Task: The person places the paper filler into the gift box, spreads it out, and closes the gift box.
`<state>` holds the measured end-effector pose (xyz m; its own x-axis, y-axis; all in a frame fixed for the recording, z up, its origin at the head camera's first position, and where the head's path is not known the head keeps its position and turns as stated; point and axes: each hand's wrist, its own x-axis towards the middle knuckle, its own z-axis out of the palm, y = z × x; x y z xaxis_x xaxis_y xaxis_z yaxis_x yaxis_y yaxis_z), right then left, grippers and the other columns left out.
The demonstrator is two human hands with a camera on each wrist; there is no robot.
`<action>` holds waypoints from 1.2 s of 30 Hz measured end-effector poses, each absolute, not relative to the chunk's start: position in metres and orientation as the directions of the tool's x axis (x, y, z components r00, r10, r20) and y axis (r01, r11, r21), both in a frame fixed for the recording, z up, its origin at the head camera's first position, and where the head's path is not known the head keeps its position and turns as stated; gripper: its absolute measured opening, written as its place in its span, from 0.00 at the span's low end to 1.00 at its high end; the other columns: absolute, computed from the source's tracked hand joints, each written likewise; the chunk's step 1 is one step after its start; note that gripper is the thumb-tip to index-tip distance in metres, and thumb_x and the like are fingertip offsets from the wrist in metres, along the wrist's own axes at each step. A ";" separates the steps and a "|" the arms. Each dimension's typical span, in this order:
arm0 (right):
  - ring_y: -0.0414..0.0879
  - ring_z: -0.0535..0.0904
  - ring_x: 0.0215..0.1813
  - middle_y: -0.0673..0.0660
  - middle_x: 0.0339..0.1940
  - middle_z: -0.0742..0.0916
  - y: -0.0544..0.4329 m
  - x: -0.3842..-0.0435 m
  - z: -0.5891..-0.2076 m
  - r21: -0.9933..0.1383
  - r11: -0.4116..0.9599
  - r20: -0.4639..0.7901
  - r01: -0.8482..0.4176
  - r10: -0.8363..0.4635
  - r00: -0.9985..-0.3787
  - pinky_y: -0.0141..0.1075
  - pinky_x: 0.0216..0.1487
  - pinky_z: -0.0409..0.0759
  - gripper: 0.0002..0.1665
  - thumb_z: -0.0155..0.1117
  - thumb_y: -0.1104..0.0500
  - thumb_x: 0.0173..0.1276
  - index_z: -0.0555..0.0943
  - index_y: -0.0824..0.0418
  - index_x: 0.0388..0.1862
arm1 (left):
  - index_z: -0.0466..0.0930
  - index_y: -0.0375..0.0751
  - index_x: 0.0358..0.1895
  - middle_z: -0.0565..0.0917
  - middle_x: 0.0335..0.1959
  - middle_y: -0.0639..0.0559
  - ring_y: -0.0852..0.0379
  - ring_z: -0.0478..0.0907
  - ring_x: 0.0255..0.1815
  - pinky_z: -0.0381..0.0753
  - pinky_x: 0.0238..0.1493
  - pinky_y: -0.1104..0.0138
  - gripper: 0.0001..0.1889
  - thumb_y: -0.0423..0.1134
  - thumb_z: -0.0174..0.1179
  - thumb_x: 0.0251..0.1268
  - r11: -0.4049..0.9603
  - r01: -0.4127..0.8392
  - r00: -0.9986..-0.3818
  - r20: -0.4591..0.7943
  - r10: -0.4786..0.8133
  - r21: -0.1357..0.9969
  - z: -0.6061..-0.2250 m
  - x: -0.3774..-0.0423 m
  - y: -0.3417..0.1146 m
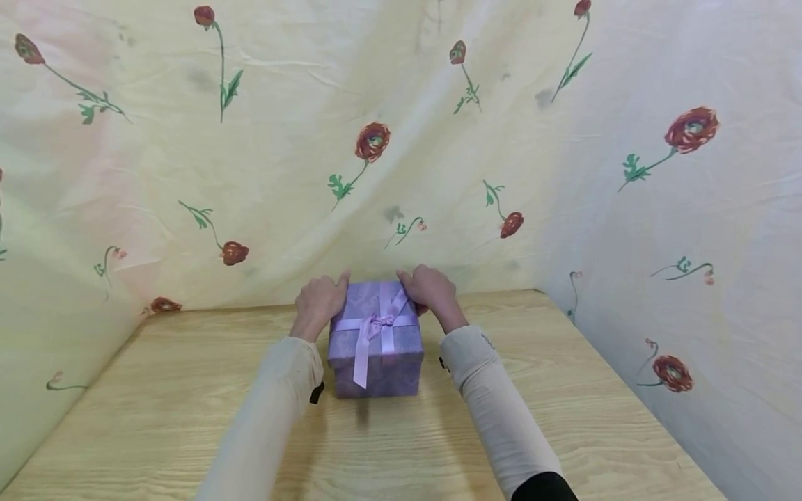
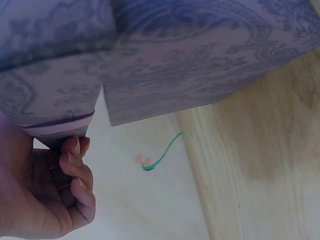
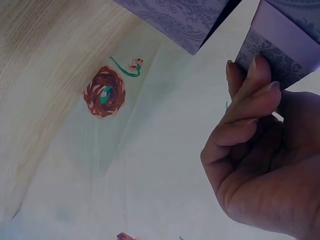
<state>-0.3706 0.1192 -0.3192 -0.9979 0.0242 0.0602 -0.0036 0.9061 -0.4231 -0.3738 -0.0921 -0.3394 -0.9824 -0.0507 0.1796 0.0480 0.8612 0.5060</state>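
A purple patterned gift box [image 1: 401,379] stands on the table, its lid [image 1: 344,342] tied with a lilac ribbon bow [image 1: 378,323]. My left hand [image 1: 318,303] grips the lid's far left corner, thumb on top. At the far right corner my right hand [image 1: 432,291] holds the lid the same way. In the left wrist view, curled fingers [image 2: 77,170] pinch the lid's rim [image 2: 50,92], with a wedge of space beside the box body [image 2: 200,75]. The right wrist view shows fingers [image 3: 250,105] under the lid edge [image 3: 272,52], apart from the body [image 3: 175,20].
The wood-grain table [image 1: 207,390] carries the box near its back edge. Cream cloth with red flowers [image 1: 282,174] hangs close behind the box and along both sides. Light sleeves [image 1: 501,410] cover the forearms.
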 end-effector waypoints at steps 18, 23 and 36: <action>0.47 0.82 0.21 0.54 0.14 0.84 0.124 -0.374 -0.337 -0.433 0.901 0.020 0.031 0.043 -0.999 0.40 0.24 0.73 0.39 0.45 0.39 0.85 0.79 0.60 0.17 | 0.82 0.22 0.52 0.83 0.53 0.26 0.29 0.82 0.53 0.82 0.46 0.42 0.35 0.59 0.43 0.82 0.840 0.050 -0.982 0.182 -0.058 0.541 -0.354 -0.376 -0.088; 0.46 0.81 0.19 0.54 0.13 0.83 0.123 -0.374 -0.341 -0.431 0.901 0.048 0.038 0.065 -0.997 0.40 0.24 0.73 0.39 0.45 0.38 0.84 0.79 0.59 0.17 | 0.76 0.22 0.63 0.81 0.57 0.24 0.28 0.80 0.55 0.82 0.48 0.42 0.36 0.57 0.43 0.82 0.848 0.063 -0.980 0.192 -0.047 0.527 -0.359 -0.377 -0.088; 0.51 0.84 0.23 0.53 0.11 0.82 0.121 -0.374 -0.351 -0.435 0.899 0.075 0.048 0.090 -0.993 0.47 0.33 0.80 0.38 0.45 0.39 0.84 0.80 0.59 0.19 | 0.78 0.23 0.63 0.82 0.54 0.25 0.30 0.83 0.50 0.84 0.39 0.47 0.36 0.57 0.40 0.84 0.861 0.077 -0.980 0.195 -0.026 0.502 -0.367 -0.377 -0.088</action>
